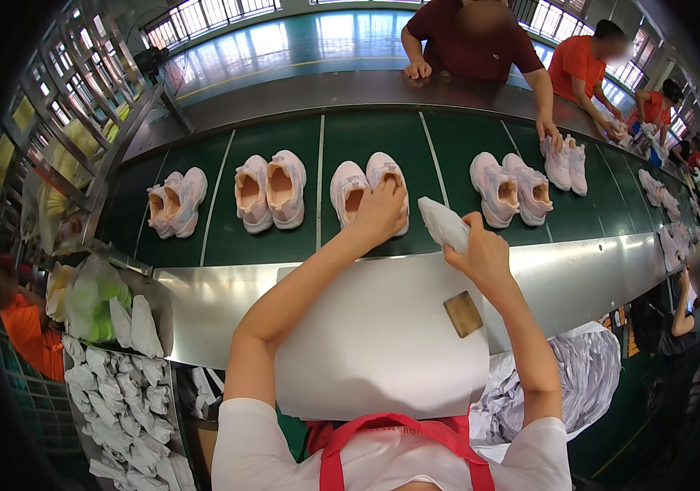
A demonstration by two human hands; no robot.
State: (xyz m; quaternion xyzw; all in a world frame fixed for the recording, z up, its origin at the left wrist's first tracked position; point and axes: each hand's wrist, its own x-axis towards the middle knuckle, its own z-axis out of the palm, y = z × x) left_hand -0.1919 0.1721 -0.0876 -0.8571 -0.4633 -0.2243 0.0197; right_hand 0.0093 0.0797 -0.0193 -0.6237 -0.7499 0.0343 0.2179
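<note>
My left hand grips the right shoe of the middle pair of pale pink sneakers, its fingers curled over the shoe's opening. That sneaker lies on the green conveyor belt, its toe pointing away from me. Its mate stands close on the left with a bare tan insole showing. In my right hand is a white paper shoe stuffing, wrapped between thumb and fingers, its narrow end pointing up and left above the belt's near edge. My left fingertips are partly hidden at the sneaker.
More sneaker pairs stand along the belt. A white board with a brown block lies before me. Several paper stuffings fill a left rack; a bag of white paper sits right. A person opposite touches another pair.
</note>
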